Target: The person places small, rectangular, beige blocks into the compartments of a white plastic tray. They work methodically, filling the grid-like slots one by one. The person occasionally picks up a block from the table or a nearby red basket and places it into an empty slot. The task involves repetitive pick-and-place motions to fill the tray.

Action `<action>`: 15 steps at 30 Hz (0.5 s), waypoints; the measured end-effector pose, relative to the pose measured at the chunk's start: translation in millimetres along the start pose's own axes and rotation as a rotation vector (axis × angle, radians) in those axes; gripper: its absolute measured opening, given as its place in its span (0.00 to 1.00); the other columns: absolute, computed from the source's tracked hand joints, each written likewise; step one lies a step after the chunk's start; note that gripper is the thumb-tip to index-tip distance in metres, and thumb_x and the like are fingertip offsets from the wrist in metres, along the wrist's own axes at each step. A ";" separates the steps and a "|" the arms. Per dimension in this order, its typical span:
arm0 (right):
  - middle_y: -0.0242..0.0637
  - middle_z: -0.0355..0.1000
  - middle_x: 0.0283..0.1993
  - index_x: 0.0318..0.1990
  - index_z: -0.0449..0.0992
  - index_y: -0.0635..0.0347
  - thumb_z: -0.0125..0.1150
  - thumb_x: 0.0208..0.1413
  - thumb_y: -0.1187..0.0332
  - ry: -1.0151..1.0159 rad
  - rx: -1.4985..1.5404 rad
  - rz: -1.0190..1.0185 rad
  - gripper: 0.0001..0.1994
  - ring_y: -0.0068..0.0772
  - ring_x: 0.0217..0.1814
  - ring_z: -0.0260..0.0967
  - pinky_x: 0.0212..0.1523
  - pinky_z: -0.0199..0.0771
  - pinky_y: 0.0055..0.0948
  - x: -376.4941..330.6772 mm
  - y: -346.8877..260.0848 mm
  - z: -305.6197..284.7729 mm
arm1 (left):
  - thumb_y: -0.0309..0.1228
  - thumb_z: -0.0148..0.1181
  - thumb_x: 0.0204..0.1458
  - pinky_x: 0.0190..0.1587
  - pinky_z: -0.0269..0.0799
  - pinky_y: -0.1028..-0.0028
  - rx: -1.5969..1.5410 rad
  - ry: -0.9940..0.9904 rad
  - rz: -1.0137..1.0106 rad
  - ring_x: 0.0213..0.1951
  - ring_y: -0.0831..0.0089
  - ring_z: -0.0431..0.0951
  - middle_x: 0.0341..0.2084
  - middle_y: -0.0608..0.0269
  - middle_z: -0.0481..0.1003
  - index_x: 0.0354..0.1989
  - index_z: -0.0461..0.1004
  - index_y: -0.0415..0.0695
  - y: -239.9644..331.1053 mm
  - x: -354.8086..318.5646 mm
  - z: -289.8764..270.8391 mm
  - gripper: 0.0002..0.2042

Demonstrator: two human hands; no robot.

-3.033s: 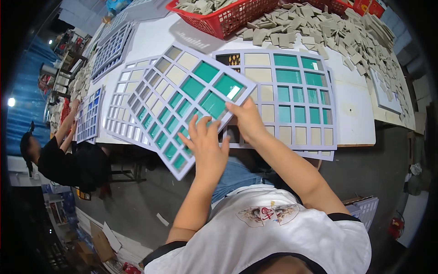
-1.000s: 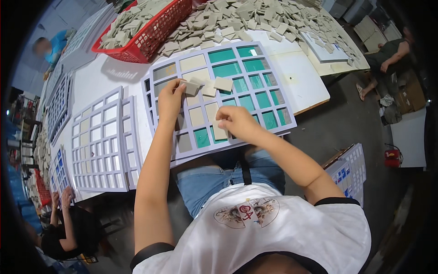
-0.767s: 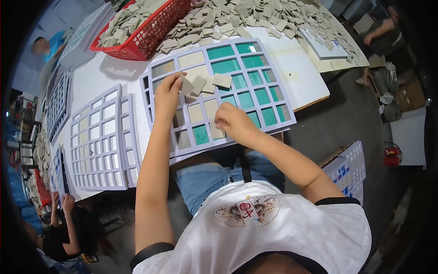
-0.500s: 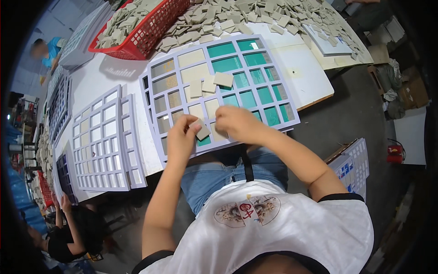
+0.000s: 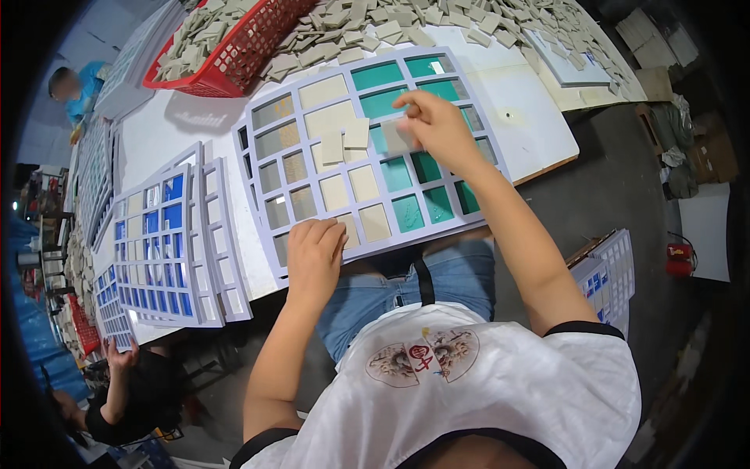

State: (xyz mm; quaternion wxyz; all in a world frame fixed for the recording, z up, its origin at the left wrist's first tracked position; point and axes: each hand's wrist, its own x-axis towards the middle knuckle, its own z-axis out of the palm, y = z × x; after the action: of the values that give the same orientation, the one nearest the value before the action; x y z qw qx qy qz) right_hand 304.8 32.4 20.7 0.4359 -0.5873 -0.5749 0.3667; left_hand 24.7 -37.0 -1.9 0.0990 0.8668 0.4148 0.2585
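Note:
A lavender grid frame (image 5: 414,237) lies in front of me, with beige tiles in its middle columns and green showing through cells on the right. My left hand (image 5: 314,254) is at the near edge, fingers bent and together on a beige tile (image 5: 349,231) in a bottom cell. Over the frame's right-centre, my right hand (image 5: 439,129) pinches another beige tile (image 5: 398,135); its fingertips are slightly blurred. Two loose tiles, one upright (image 5: 331,147) and one beside it (image 5: 356,133), rest on top of filled cells.
A red basket (image 5: 226,70) of tiles and a loose tile heap (image 5: 375,23) occupy the table's far side. More lavender frames (image 5: 212,227) overlap at left, where a co-worker's hand (image 5: 121,357) touches one. A white panel (image 5: 562,64) lies at far right.
The tile in my left hand has gone down into the bottom cell. My right hand has moved up and right, from the lower middle cells, and has picked up one of the loose tiles.

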 end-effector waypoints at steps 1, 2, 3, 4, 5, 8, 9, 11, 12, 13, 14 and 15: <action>0.35 0.72 0.32 0.37 0.73 0.64 0.61 0.55 0.75 -0.092 0.090 0.119 0.05 0.25 0.30 0.70 0.29 0.69 0.26 -15.6 -5.2 -6.4 | 0.24 0.67 0.47 0.47 0.69 0.61 -0.036 -0.070 -0.031 0.41 0.54 0.75 0.36 0.55 0.78 0.37 0.79 0.39 -2.6 3.5 -5.6 0.09; 0.35 0.72 0.32 0.36 0.73 0.65 0.61 0.55 0.76 -0.187 0.179 0.234 0.04 0.23 0.28 0.69 0.28 0.68 0.25 -29.2 -7.5 -7.3 | 0.24 0.65 0.49 0.48 0.69 0.60 -0.069 -0.137 -0.065 0.42 0.54 0.75 0.37 0.55 0.78 0.37 0.78 0.38 -6.0 10.5 -12.3 0.07; 0.35 0.72 0.32 0.36 0.72 0.65 0.61 0.55 0.76 -0.226 0.178 0.275 0.04 0.22 0.27 0.69 0.27 0.67 0.25 -42.9 -5.0 -1.9 | 0.23 0.63 0.50 0.49 0.69 0.60 -0.103 -0.203 -0.099 0.42 0.53 0.75 0.37 0.54 0.78 0.36 0.78 0.38 -10.3 17.7 -14.9 0.06; 0.36 0.71 0.31 0.36 0.72 0.65 0.61 0.55 0.77 -0.263 0.170 0.318 0.04 0.21 0.26 0.68 0.26 0.67 0.24 -57.4 -0.7 3.3 | 0.23 0.62 0.51 0.51 0.68 0.59 -0.105 -0.121 -0.103 0.45 0.52 0.75 0.39 0.53 0.78 0.40 0.78 0.38 -15.4 28.0 -11.5 0.08; 0.36 0.71 0.31 0.35 0.72 0.66 0.61 0.55 0.77 -0.298 0.164 0.364 0.04 0.20 0.25 0.67 0.26 0.66 0.24 -66.4 3.0 5.0 | 0.23 0.61 0.52 0.53 0.68 0.59 -0.109 -0.042 -0.107 0.48 0.51 0.74 0.41 0.51 0.78 0.43 0.78 0.38 -20.2 44.3 -5.7 0.10; 0.36 0.69 0.31 0.36 0.71 0.64 0.61 0.55 0.78 -0.224 -0.052 0.055 0.04 0.23 0.28 0.70 0.27 0.67 0.27 -77.2 7.2 11.7 | 0.22 0.63 0.51 0.57 0.67 0.59 -0.116 0.118 -0.009 0.54 0.50 0.71 0.48 0.49 0.75 0.56 0.73 0.39 -37.2 95.3 15.5 0.21; 0.38 0.68 0.32 0.37 0.72 0.63 0.62 0.54 0.78 -0.215 -0.129 -0.031 0.06 0.31 0.31 0.72 0.30 0.70 0.31 -76.3 13.3 15.2 | 0.22 0.63 0.50 0.58 0.67 0.60 -0.116 0.106 0.004 0.56 0.50 0.70 0.49 0.49 0.75 0.58 0.71 0.40 -54.2 102.9 28.2 0.23; 0.39 0.67 0.34 0.36 0.72 0.62 0.63 0.53 0.76 -0.160 -0.320 -0.248 0.06 0.37 0.33 0.71 0.33 0.70 0.34 -80.6 21.5 15.7 | 0.21 0.65 0.47 0.55 0.68 0.61 -0.145 0.021 0.009 0.53 0.51 0.71 0.49 0.51 0.75 0.57 0.73 0.41 -62.6 114.3 32.0 0.25; 0.39 0.67 0.35 0.36 0.72 0.62 0.63 0.52 0.75 -0.132 -0.416 -0.356 0.06 0.40 0.34 0.71 0.34 0.71 0.36 -83.5 23.5 15.3 | 0.20 0.65 0.47 0.54 0.69 0.61 -0.136 0.050 -0.023 0.51 0.52 0.72 0.47 0.51 0.75 0.56 0.74 0.42 -62.5 113.1 31.0 0.24; 0.39 0.67 0.37 0.37 0.74 0.60 0.61 0.52 0.72 -0.189 -0.538 -0.375 0.06 0.44 0.37 0.71 0.38 0.71 0.37 -88.5 26.8 12.8 | 0.20 0.65 0.47 0.53 0.69 0.61 -0.131 0.073 -0.057 0.50 0.52 0.72 0.46 0.52 0.76 0.56 0.75 0.42 -54.5 110.1 23.3 0.23; 0.39 0.68 0.37 0.37 0.74 0.59 0.61 0.52 0.72 -0.177 -0.576 -0.467 0.06 0.43 0.38 0.70 0.38 0.71 0.37 -91.7 30.4 9.9 | 0.20 0.65 0.47 0.51 0.70 0.61 -0.126 0.096 -0.093 0.48 0.52 0.73 0.44 0.52 0.76 0.55 0.75 0.42 -49.4 107.4 19.3 0.23; 0.39 0.68 0.37 0.37 0.75 0.59 0.60 0.52 0.71 -0.167 -0.613 -0.559 0.06 0.43 0.39 0.70 0.38 0.71 0.37 -94.5 33.6 7.2 | 0.19 0.64 0.49 0.45 0.71 0.66 -0.129 0.195 -0.075 0.39 0.59 0.74 0.37 0.55 0.77 0.51 0.77 0.42 -53.6 103.4 24.4 0.19</action>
State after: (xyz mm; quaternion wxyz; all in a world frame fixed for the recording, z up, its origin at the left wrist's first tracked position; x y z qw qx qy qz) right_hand 303.4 -59.6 -19.9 0.2757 -0.4797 -0.8278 0.0928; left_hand 55.9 77.8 -5.5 0.1230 0.8133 0.4370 0.3639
